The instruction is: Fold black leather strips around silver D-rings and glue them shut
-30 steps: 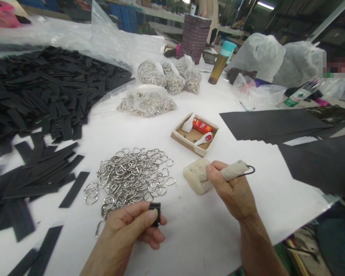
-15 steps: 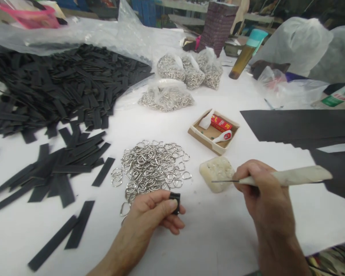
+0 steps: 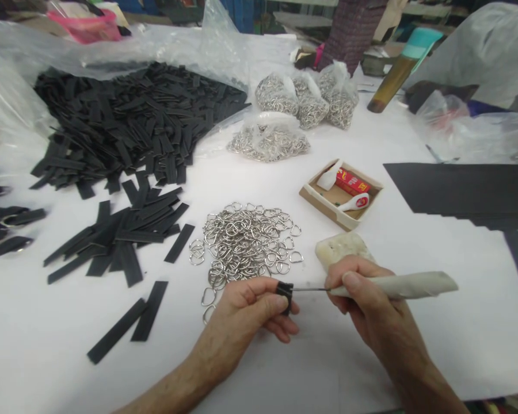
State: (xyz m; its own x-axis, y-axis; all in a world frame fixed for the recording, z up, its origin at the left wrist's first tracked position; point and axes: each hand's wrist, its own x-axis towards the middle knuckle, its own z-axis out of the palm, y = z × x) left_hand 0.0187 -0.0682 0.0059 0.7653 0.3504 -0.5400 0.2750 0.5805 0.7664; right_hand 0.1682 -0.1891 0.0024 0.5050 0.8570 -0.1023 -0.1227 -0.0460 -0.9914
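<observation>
Between thumb and fingers, my left hand (image 3: 259, 307) pinches a small folded black strip (image 3: 285, 296). My right hand (image 3: 366, 299) grips an awl (image 3: 408, 286) by its pale wrapped handle. The awl's thin metal shaft points left, and its tip meets the edge of the folded strip; whether it has gone in, I cannot tell. Just beyond my left hand lies a heap of metal D-rings (image 3: 244, 238). Behind my right hand sits a yellowish wax-like block (image 3: 343, 248), partly covered by it. Loose black strips (image 3: 127, 233) lie to the left.
A large pile of black strips (image 3: 133, 118) lies by plastic sheeting. Bags of D-rings (image 3: 270, 141) stand at the back. A small cardboard tray (image 3: 322, 202) holds a red box and white pieces. Black sheets (image 3: 440, 192) and a bottle (image 3: 403, 69) are at right.
My right hand has brought the awl left and slightly down, so its tip now meets the folded strip. My left hand still pinches the strip. The whole view has shifted.
</observation>
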